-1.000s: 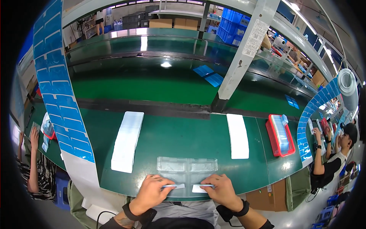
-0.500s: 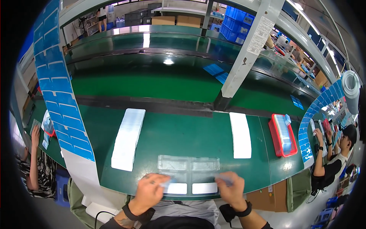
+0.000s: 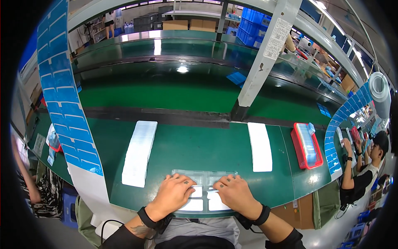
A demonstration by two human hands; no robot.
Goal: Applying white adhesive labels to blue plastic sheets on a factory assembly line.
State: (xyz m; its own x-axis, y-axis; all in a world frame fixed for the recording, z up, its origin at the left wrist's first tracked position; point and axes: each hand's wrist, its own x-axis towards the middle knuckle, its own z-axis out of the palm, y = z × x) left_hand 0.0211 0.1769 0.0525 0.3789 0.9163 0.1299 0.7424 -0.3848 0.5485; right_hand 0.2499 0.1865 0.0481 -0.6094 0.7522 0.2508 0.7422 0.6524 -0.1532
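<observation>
A clear plastic tray (image 3: 207,177) with several rectangular pockets lies at the table's front edge. Two white cards fill its near row, one a left card (image 3: 192,205) and the other a right card (image 3: 217,204). My left hand (image 3: 174,191) is closed, its thumb and fingers on another white card (image 3: 197,191) just behind the left one. Opposite it, my right hand (image 3: 237,194) has its fingers curled on a white card (image 3: 212,194), mostly covered by the hand. Both hands rest over the tray, close together.
Stacks of white cards stand at left (image 3: 140,153) and right (image 3: 260,147). Farther right sits a red basket (image 3: 298,151) of bluish sheets. Strips of blue stickers hang at left (image 3: 68,99) and right (image 3: 331,147). A grey post (image 3: 265,62) rises behind. Co-workers sit both sides.
Both hands have moved inward and slightly away from me, onto the tray. The small bluish pieces seen in them earlier no longer show; white cards now lie under the fingers.
</observation>
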